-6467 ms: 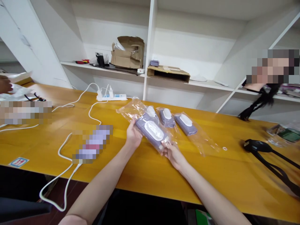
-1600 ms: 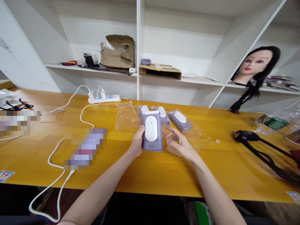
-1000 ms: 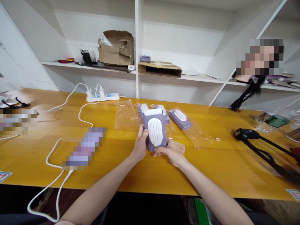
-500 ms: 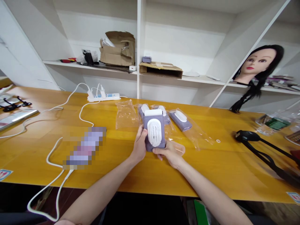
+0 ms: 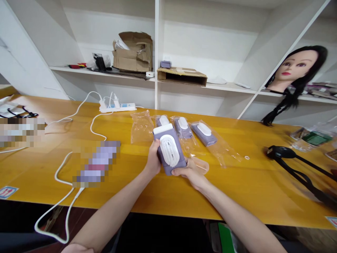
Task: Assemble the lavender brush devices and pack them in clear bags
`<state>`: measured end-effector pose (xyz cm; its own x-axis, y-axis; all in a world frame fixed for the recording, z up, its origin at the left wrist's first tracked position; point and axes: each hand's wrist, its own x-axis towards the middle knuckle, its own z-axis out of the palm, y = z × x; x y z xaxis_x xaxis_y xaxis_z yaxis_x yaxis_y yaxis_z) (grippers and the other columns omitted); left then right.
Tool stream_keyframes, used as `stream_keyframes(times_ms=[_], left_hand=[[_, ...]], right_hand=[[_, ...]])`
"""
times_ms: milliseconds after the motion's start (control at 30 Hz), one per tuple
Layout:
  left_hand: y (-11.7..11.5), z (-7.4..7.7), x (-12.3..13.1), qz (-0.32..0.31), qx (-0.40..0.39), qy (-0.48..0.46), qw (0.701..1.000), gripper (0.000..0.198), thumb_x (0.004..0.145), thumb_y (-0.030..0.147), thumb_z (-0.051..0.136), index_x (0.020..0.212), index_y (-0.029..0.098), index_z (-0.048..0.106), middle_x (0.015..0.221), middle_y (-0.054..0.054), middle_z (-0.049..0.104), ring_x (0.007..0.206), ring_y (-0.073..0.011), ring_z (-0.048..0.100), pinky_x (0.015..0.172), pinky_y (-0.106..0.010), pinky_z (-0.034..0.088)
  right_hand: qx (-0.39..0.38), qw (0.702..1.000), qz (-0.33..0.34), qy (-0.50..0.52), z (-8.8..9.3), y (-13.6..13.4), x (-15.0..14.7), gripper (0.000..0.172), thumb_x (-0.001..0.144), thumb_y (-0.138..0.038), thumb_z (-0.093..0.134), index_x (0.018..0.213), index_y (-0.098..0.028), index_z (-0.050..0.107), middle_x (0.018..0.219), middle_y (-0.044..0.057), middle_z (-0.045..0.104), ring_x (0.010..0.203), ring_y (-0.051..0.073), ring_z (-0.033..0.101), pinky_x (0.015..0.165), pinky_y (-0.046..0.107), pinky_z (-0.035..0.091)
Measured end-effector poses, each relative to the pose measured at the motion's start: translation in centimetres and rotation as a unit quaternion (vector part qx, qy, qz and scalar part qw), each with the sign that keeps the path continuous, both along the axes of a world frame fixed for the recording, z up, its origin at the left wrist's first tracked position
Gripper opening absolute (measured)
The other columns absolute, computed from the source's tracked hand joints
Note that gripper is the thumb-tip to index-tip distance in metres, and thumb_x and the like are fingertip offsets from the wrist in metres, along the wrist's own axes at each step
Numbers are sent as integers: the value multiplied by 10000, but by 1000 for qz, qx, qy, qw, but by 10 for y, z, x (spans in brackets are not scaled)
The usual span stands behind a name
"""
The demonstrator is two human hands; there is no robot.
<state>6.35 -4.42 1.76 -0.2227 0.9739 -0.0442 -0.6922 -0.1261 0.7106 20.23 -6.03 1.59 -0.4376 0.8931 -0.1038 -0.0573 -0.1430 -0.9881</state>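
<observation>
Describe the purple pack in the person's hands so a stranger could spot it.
On the long yellow wooden table, look for the rectangular lilac pack with a white oval lid, held between the left hand and right hand. Unlike the three similar packs behind it, it has no clear plastic bag.

Left hand upright, right hand palm-up
</observation>
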Motion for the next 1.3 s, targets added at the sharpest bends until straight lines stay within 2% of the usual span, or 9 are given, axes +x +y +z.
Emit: stream_keyframes(times_ms=[233, 467, 533, 633, 833, 967, 1067, 1167, 1300], left_hand=[[1, 12, -15, 75, 22, -1, 997, 339, 642, 457, 662, 794, 161, 597, 677, 13, 625, 624, -143, 589, 641, -269, 456], [5, 11, -19, 65, 68, 50, 994, 226, 657, 338, 673, 799, 167, 633, 661, 29, 609, 586, -100, 550, 573, -205, 421], [5, 11, -19, 41, 43, 36, 998, 237, 655, 358, 686, 776, 165, 622, 630, 32, 600, 567, -102, 550, 574, -213, 431], [2, 11, -16, -15, -13, 10, 1000, 347, 679, 466, 654, 826, 152, 638, 701, -21, 659, 643, -163, 612, 660, -283, 482], [-4, 6, -5, -191, -44, -17, 980, 610, 745, 659, 453, 999, 139, 646, 889, -129, 705, 854, -305, 656, 803, -426, 490], [-2, 3, -7, -249, -100, -4, 963, 542, 762, 600, 478, 954, 124, 653, 828, -131, 710, 786, -294, 669, 762, -411, 501], [-2, 6, -11, -303, -130, 18, 944, 433, 806, 481, 487, 961, 109, 647, 818, -121, 713, 728, -249, 674, 732, -358, 503], [-6, 10, -12, -364, -169, 56, 914, 385, 826, 420, 497, 980, 96, 637, 836, -119, 714, 674, -203, 668, 690, -302, 496], [-11, 12, -11, -386, -210, 86, 894, 389, 824, 421, 509, 1011, 98, 619, 856, -121, 713, 679, -194, 670, 681, -284, 488]], right_hand=[[53, 995, 33, -81, 0, 4, 4, 373, 520, -159, 716, 884, -178, 638, 760, -29, 654, 720, 159, 570, 703, 280, 432], [121, 948, 31, -293, 30, 7, 19, 371, 521, -202, 746, 880, -213, 651, 760, -40, 668, 756, 186, 609, 658, 250, 427], [129, 937, 74, -317, 34, 5, 22, 306, 556, -259, 753, 839, -206, 650, 660, -41, 645, 625, 155, 590, 582, 241, 416], [85, 956, 145, -239, 26, 2, 21, 253, 643, -357, 711, 790, -182, 603, 541, -50, 588, 424, 97, 492, 448, 226, 371], [14, 991, 103, -88, 0, 0, 9, 350, 729, -470, 634, 809, -152, 512, 616, -2, 647, 365, 80, 524, 408, 211, 317], [24, 963, 233, -135, 11, 7, 23, 398, 782, -523, 569, 881, -140, 530, 743, 44, 696, 403, 62, 554, 439, 199, 311], [42, 937, 291, -187, 28, 17, 45, 363, 781, -492, 584, 722, -135, 555, 679, 36, 679, 407, 63, 544, 453, 205, 356], [37, 960, 198, -194, 37, 27, 63, 268, 791, -405, 576, 698, -158, 531, 622, 11, 655, 388, 71, 523, 402, 201, 310], [96, 981, -36, -163, 34, 38, 64, 200, 842, -321, 440, 697, -186, 469, 560, -31, 591, 372, 76, 503, 408, 212, 286]])
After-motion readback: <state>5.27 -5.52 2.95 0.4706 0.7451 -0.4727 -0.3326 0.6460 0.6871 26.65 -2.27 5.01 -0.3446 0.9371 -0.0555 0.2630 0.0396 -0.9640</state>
